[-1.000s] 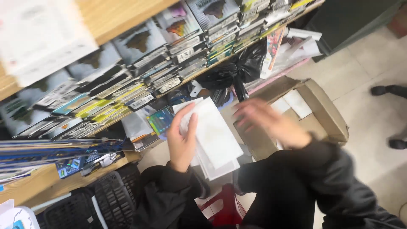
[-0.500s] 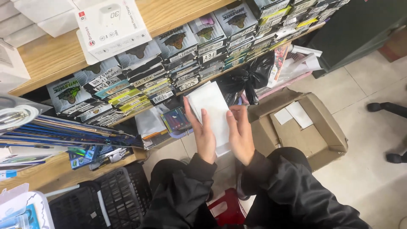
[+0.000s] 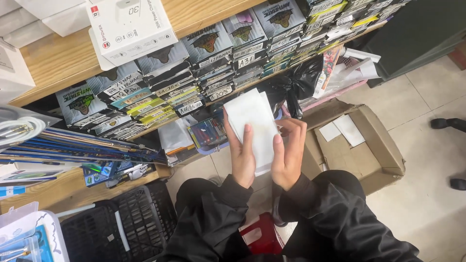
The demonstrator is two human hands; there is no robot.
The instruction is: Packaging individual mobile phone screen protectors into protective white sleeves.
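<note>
A: Grip first. What do the hands have?

B: Both on a stack of flat white packets (image 3: 252,127). Left hand (image 3: 241,156) clasps the stack's left edge, thumb laid up its face, fingers hidden behind. Right hand (image 3: 289,154) clasps the right edge, thumb along the side, fingers curled over near the top corner. Stack pinched between the two palms, held upright, tilted slightly left.

A: Arm pose?

B: Forearms in black sleeves (image 3: 320,218) rise from the lap and converge; wrists close together. Stack sits in front of the lower shelf, above the knees.

A: Packaging around it?

B: Just behind, a shelf row of thin flat packs (image 3: 194,73) stacked like shingles, grey fronts with a dark animal picture, yellow, green and white edge strips, handwritten white labels. Above, on the wooden shelf (image 3: 58,58), a white box (image 3: 131,26). Left, a fan of long blue packs (image 3: 77,145). Right, a black plastic bag (image 3: 291,87), then an open cardboard box (image 3: 374,155) on the floor with two white sheets inside. Lower left, a black plastic crate (image 3: 126,223).
</note>
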